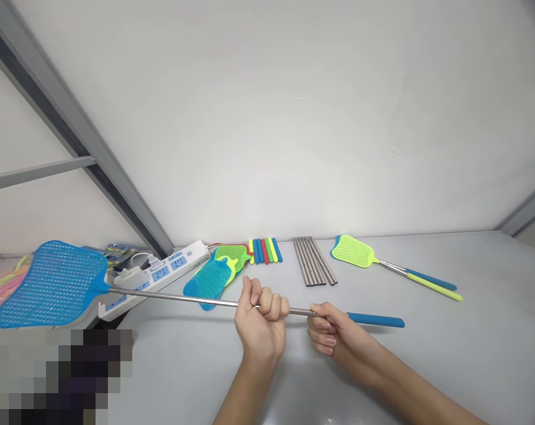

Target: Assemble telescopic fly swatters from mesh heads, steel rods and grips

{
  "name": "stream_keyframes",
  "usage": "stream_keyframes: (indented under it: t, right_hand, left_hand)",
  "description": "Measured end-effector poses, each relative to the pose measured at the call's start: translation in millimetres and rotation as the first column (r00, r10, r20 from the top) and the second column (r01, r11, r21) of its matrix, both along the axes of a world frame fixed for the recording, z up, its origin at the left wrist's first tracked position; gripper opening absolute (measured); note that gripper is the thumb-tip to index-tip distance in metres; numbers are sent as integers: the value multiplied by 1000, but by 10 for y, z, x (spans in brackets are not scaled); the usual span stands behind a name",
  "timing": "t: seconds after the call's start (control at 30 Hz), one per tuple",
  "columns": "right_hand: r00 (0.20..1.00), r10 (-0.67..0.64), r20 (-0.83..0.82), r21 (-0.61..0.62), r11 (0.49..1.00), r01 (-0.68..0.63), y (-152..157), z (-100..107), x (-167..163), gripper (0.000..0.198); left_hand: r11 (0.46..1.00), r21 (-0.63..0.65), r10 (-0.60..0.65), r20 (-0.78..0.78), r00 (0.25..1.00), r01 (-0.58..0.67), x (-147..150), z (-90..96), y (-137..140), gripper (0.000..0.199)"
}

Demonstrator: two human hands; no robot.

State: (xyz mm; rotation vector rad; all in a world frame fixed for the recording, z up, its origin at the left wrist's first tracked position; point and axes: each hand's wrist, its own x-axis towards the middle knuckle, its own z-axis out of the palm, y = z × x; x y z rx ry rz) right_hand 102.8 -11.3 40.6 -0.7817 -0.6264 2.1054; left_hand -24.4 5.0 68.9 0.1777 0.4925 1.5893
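Observation:
Both hands grip one long blue fly swatter [57, 286], held level across my view. Its mesh head points left, and a thin metal telescopic rod runs to a blue handle on the right. My left hand [262, 316] is closed in a fist round the middle of the rod. Closer to the handle, my right hand [331, 330] wraps the rod, with the blue grip sticking out beyond it. Behind my left hand lie loose swatter heads [207, 280] in blue, yellow and green, overlapping one another.
Coloured handle grips [265, 251] lie in a row by the wall, beside several metal rods [309, 262]. Two swatters with handles, a yellow one [353, 251] on top, rest at the right. A white power strip [161, 274] with plugs stands at the table's left edge.

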Motion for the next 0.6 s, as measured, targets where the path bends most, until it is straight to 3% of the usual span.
stream_keyframes:
  t: [0.6]
  right_hand:
    - [997, 33, -63, -98, 994, -39, 24, -12, 38, 31]
  left_hand:
    - [1000, -3, 21, -3, 1000, -21, -82, -1, 15, 36]
